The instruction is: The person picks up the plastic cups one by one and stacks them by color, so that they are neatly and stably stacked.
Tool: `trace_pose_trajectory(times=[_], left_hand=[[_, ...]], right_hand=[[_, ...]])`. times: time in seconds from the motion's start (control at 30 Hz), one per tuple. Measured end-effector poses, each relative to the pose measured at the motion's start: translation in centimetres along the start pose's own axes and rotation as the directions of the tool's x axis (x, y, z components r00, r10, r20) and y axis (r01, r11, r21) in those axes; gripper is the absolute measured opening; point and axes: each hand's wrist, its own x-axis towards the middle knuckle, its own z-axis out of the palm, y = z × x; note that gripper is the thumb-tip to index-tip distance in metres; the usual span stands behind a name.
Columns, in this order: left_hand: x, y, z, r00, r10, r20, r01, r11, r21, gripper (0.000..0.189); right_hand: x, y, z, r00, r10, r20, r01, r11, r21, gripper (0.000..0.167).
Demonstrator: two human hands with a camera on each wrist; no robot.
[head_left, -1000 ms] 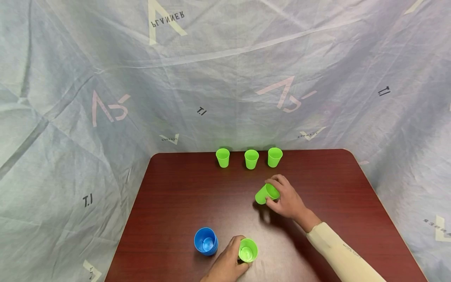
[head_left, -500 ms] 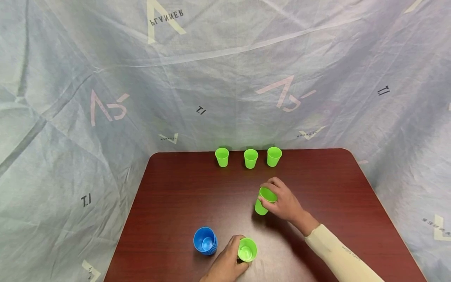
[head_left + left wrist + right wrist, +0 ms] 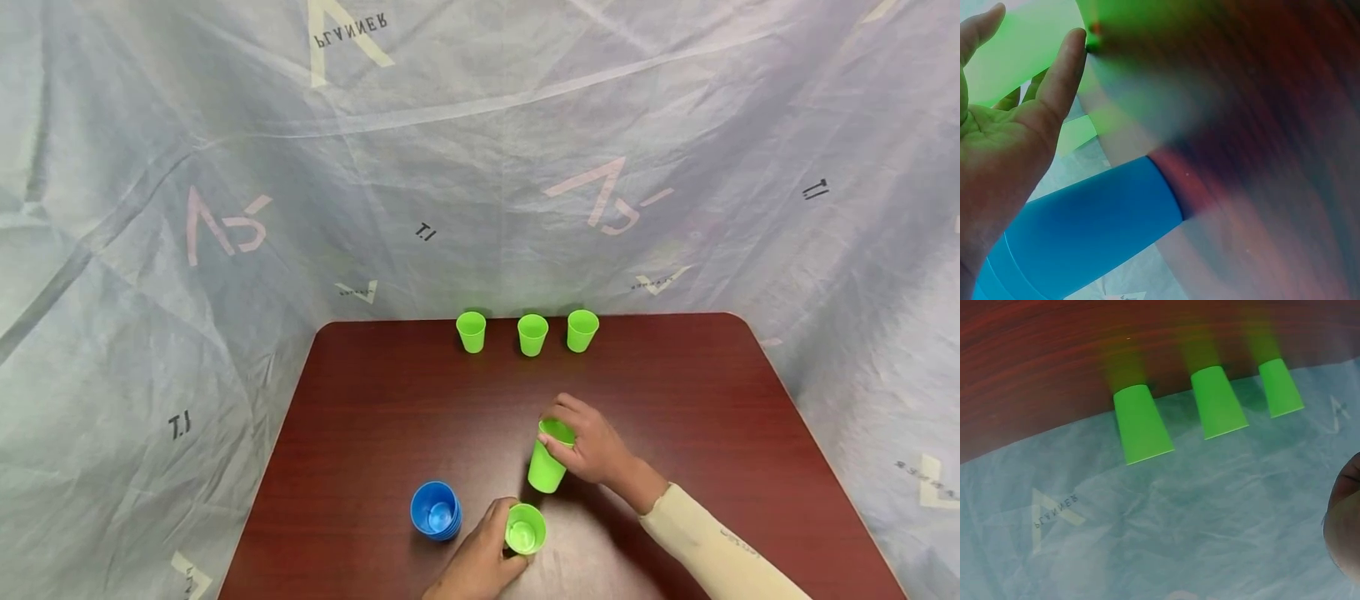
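Note:
Near the table's front, my left hand (image 3: 474, 557) grips a green cup (image 3: 534, 546) by its side, its mouth facing up. The left wrist view has the thumb and fingers around that cup. Just behind it, my right hand (image 3: 592, 448) holds another green cup (image 3: 546, 473) by the rim, slightly tilted, its base close to the left hand's cup but apart from it. A stack of blue cups (image 3: 455, 527) stands left of the left hand. Only a blurred part of the right hand (image 3: 1344, 531) shows at the right wrist view's edge, without its cup.
Along the back edge of the dark red table (image 3: 390, 392) stand three green cups, the left one (image 3: 472, 335), the middle one (image 3: 532, 337) and the right one (image 3: 581, 335), all upright. Printed grey cloth (image 3: 480, 167) hangs behind and at both sides.
My right hand has brought its green cup towards the front and slightly left, nearer the left hand's cup, and the cup has turned more upright. The left hand keeps its grip in place.

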Motion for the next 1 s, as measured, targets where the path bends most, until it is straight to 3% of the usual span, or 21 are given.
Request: trace_pose_trajectory(times=[0.27,0.57,1.0], left_hand=[[-0.1,-0.2,0.1,0.999,0.022,-0.026,-0.022,1.0,0.009,0.062],[0.0,-0.2,0.0,1.0,-0.008,-0.016,0.008,1.0,0.01,0.069],[0.0,0.0,-0.1,0.999,0.033,-0.001,-0.033,0.999,0.005,0.077]], right_hand=[[0.1,-1.2,0.7,1.0,-0.02,-0.001,0.02,0.996,0.087,0.011],[-0.4,-3.6,2.8,0.998,-0.042,0.046,0.031,0.973,0.23,0.009],[-0.9,-4.2,3.1,0.996,-0.083,0.045,0.072,0.976,0.203,0.012]])
